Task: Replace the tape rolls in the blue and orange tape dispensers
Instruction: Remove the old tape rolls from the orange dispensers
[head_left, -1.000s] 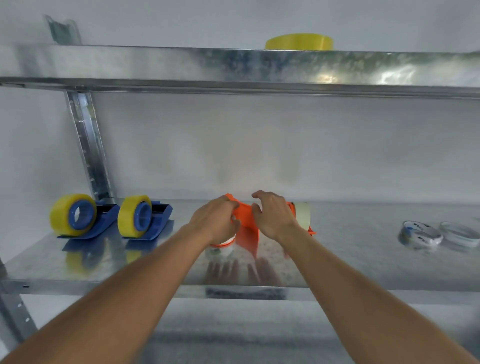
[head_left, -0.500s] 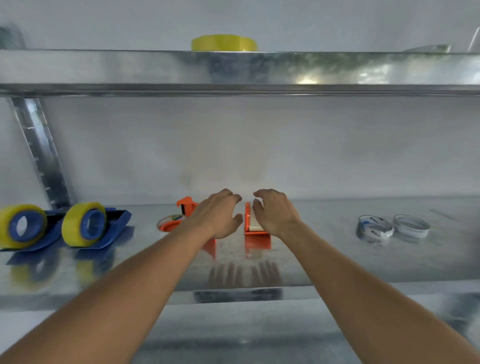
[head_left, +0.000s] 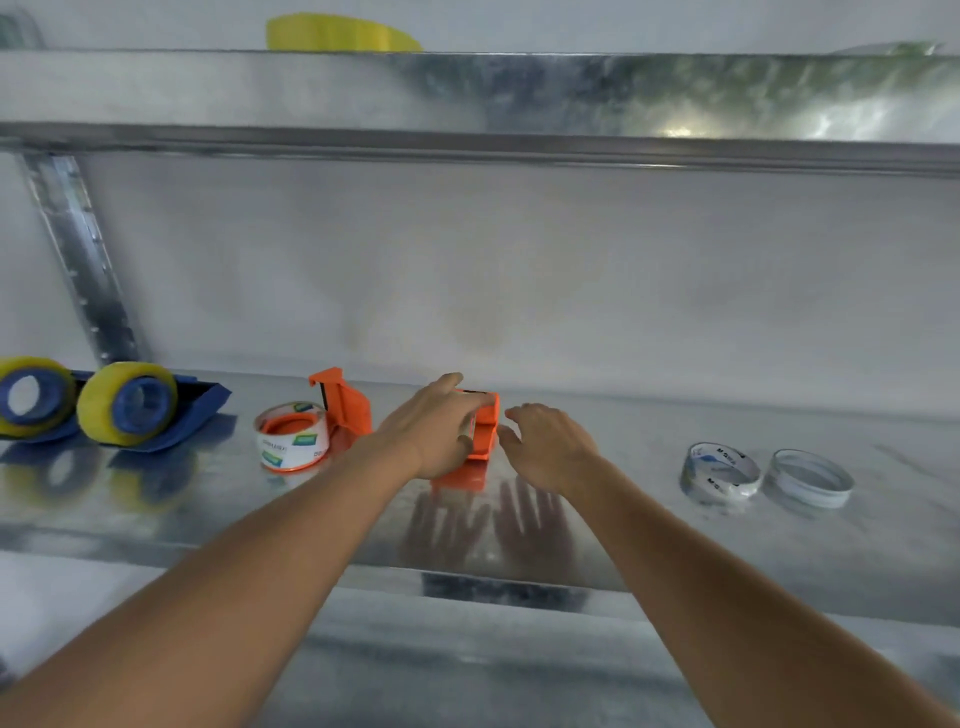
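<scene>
Two blue dispensers (head_left: 200, 402) with yellow tape rolls (head_left: 130, 405) stand at the shelf's far left. An orange dispenser (head_left: 345, 405) with a white printed tape roll (head_left: 293, 436) on it stands free, left of my hands. A second orange dispenser (head_left: 487, 426) sits mid-shelf. My left hand (head_left: 431, 431) curls around its left side, fingers over the top and thumb on the front. My right hand (head_left: 550, 447) hovers just right of it, fingers spread, not touching. Two used-up tape cores (head_left: 719, 467) (head_left: 810, 475) lie at the right.
A spare yellow tape roll (head_left: 337, 36) lies on the upper metal shelf (head_left: 519, 93), which overhangs the work area. A slotted steel upright (head_left: 78, 260) stands at the back left. The lower shelf's front edge (head_left: 311, 566) runs below my forearms.
My hands have parted from the two orange dispensers held together. The one with the white roll now stands alone at the left. My right hand has let go and drawn right.
</scene>
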